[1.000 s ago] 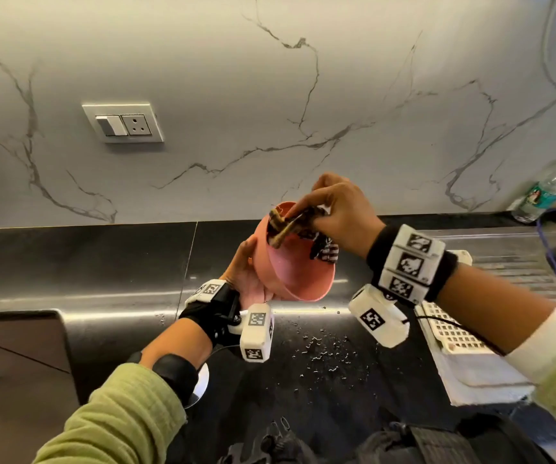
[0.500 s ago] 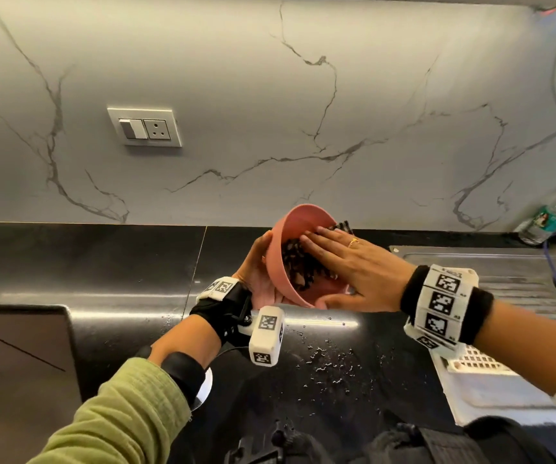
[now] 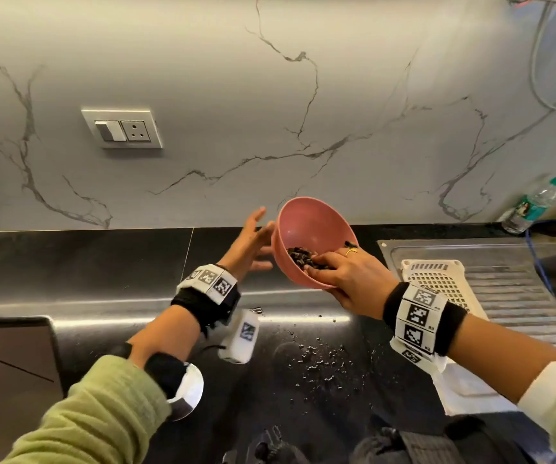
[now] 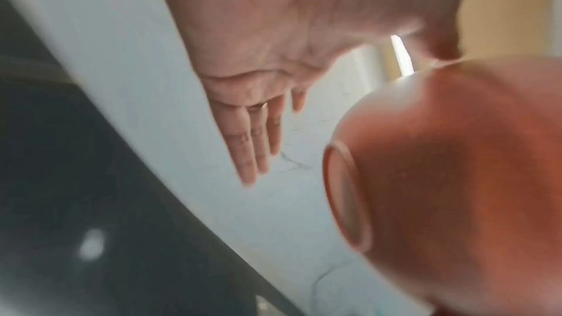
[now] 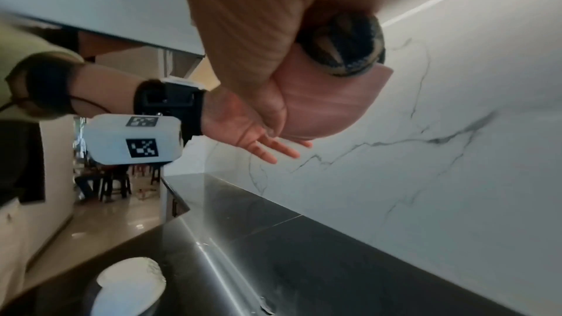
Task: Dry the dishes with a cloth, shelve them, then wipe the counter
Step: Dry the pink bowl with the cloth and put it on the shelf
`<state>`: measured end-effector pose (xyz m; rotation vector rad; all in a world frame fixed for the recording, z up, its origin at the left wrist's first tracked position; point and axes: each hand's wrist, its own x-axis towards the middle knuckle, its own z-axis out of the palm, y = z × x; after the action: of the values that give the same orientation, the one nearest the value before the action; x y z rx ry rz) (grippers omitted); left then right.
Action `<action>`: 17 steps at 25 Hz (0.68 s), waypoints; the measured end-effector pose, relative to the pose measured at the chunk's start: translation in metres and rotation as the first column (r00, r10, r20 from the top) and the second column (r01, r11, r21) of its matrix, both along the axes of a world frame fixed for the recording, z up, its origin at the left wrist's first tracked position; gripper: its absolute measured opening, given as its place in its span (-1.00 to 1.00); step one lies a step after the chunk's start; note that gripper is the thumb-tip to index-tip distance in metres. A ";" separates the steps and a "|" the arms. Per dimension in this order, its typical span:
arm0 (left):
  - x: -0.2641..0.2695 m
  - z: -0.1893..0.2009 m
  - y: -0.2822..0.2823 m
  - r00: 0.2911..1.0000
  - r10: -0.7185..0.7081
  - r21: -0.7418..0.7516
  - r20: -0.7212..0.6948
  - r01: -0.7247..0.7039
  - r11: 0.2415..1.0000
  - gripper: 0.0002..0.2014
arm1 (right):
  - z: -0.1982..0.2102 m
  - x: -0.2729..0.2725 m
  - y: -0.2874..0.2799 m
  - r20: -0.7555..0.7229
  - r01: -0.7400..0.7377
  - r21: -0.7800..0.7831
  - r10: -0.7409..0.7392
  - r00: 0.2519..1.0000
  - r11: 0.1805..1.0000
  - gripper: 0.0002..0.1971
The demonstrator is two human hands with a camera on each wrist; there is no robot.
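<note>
— How is the pink bowl (image 3: 306, 236) being held?

— It is gripped at its lower rim by the right hand (image 3: 343, 279), above the black counter (image 3: 102, 262). The fingers are curled over the rim into the inside, and the thumb is pressed against the outer wall. The bowl is tilted, with its opening turned up and toward the person.

— And the cloth?

— A dark patterned cloth (image 3: 301, 256) is pinched under those same fingers, against the inner wall of the bowl. In the right wrist view it is seen bunched at the fingertips, over the pink rim (image 5: 331, 102).

— What is seen of the left hand?

— The left hand (image 3: 253, 246) is held just left of the grip, with the fingers straight and spread and nothing held. Whether the bowl's outer wall is touched by its fingertips cannot be told from the head view. In the left wrist view a gap is seen between the open palm (image 4: 252, 57) and the bowl's foot ring (image 4: 346, 194).

— What lies around the grip?

— Water drops (image 3: 320, 360) are scattered on the counter below it. To its right, a white perforated tray (image 3: 437, 279) is set on the steel drainboard (image 3: 521, 289), and a plastic bottle (image 3: 534, 204) stands farther right by the marble wall (image 3: 303, 128).
</note>
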<state>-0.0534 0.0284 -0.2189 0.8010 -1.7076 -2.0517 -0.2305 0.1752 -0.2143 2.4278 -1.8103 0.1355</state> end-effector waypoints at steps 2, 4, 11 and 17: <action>0.010 0.003 -0.002 0.994 -0.105 -0.511 0.021 0.101 0.854 0.30 | 0.004 -0.006 0.003 -0.072 0.018 -0.025 -0.020 0.997 1.000 -0.56; 0.013 0.007 0.003 0.982 -0.177 -0.759 0.070 0.168 0.629 0.29 | 0.007 -0.005 0.003 -0.137 -0.010 -0.049 0.003 0.991 0.999 -0.56; 0.011 0.010 0.017 0.987 -0.154 -0.724 -0.045 0.074 0.686 0.01 | -0.006 0.005 0.005 -0.191 -0.028 -0.045 0.019 0.981 0.999 -0.48; 0.015 -0.009 0.026 0.993 -0.119 -0.697 -0.020 0.071 0.714 -0.10 | 0.029 -0.013 0.011 0.357 -0.021 0.521 -0.195 0.914 0.854 -0.28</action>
<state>-0.0386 0.0546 -0.2279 0.3855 -2.2816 -1.2575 -0.2431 0.1859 -0.1855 2.8237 -2.4005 0.1646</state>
